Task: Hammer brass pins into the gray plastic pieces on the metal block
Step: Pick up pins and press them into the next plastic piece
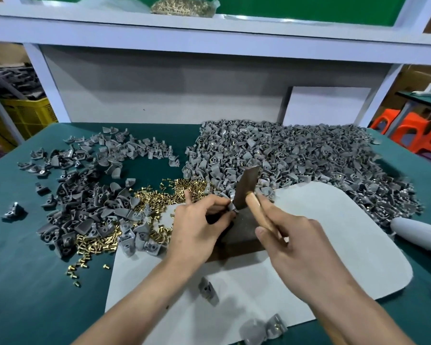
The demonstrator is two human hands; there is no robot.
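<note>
My left hand pinches a gray plastic piece at the top edge of the dark metal block. My right hand grips the wooden handle of a hammer, whose dark head stands just above and right of the piece. Loose brass pins lie scattered left of the block. Whether a pin sits in the held piece is hidden by my fingers.
A big heap of gray pieces fills the back right; a thinner spread lies at left. The block stands on a pale mat on the green table. A few pieces lie near the front. A gray roll lies at the right edge.
</note>
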